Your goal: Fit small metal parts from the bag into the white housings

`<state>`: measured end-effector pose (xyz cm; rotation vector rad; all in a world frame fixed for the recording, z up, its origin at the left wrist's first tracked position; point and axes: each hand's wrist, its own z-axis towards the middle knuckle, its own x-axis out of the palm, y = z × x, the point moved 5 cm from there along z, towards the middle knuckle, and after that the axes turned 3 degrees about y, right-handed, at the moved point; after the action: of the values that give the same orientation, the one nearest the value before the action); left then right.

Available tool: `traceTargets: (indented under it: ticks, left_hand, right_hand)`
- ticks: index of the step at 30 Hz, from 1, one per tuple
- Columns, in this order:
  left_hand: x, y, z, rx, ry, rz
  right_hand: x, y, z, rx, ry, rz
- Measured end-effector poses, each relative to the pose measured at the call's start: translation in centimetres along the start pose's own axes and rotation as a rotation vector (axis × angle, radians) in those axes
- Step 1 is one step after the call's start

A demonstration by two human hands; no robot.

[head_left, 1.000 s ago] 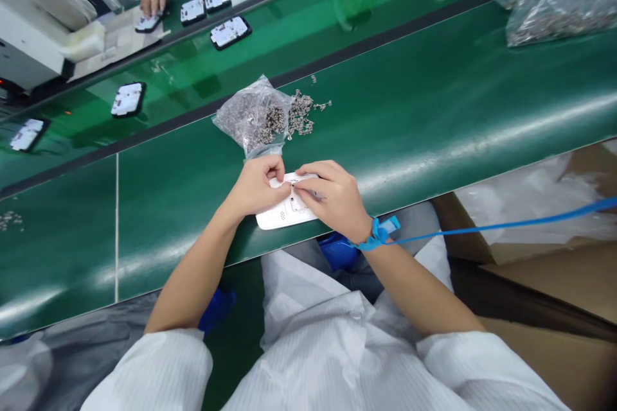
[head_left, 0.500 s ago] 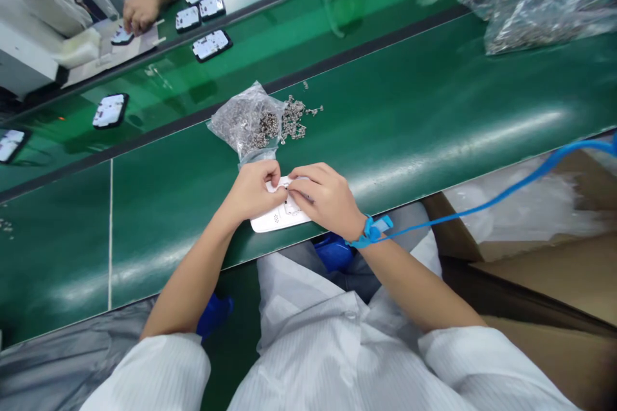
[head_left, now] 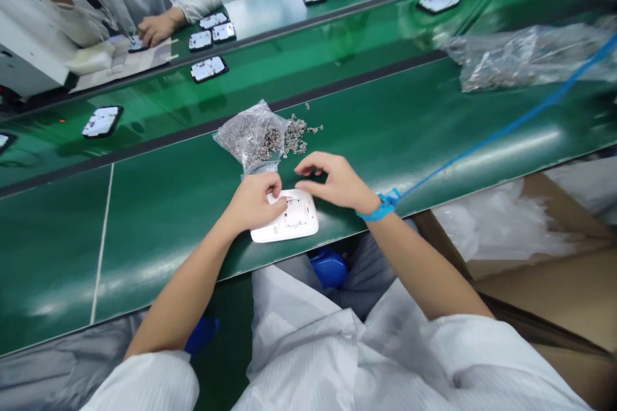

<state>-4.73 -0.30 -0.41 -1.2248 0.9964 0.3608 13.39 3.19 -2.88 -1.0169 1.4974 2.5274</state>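
A white plastic device cover (head_left: 288, 231) with rounded corners lies on the green bench near its front edge. It has a recessed rectangle and a patch of small holes. My left hand (head_left: 256, 203) grips its upper left part, fingers curled and thumb pressed on the surface. Just off the upper right corner is my right hand (head_left: 337, 181), thumb and fingers apart with nothing visible between them. A blue wrist strap (head_left: 383, 205) circles that wrist. Beyond my hands, a clear plastic bag (head_left: 250, 135) of small metal parts lies beside a loose pile of metal parts (head_left: 295, 136).
A green conveyor belt (head_left: 270, 67) carries several white-and-black device units (head_left: 208, 68). Across it, a co-worker's hand (head_left: 157, 29) rests on a unit. Another bag of metal parts (head_left: 511, 58) lies at right. A blue cord (head_left: 506, 135) runs from my wrist; a cardboard box (head_left: 549, 282) stands below.
My right hand has lifted off the cover and opened, moving up and right. My left hand stays on the cover. The camera view has shifted, showing more of the far side.
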Motion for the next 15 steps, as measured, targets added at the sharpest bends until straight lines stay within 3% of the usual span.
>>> traceTargets:
  ticks: [4, 8, 11, 15]
  left_hand:
    - [0.0, 0.0, -0.2, -0.016, 0.055, 0.075]
    - [0.0, 0.0, -0.3, -0.024, 0.096, 0.147]
    - [-0.1, -0.3, -0.3, -0.023, 0.101, 0.255]
    - [-0.2, -1.2, -0.5, 0.029, 0.108, 0.461]
  right_hand:
    - [-4.5, -5.2, 4.2, 0.108, -0.155, -0.323]
    - [-5.2, -8.8, 7.4, 0.179, -0.109, -0.490]
    - [-5.0, -9.3, 7.7, 0.202, -0.127, -0.576]
    - [-5.7, -7.6, 5.7, 0.235, -0.225, -0.580]
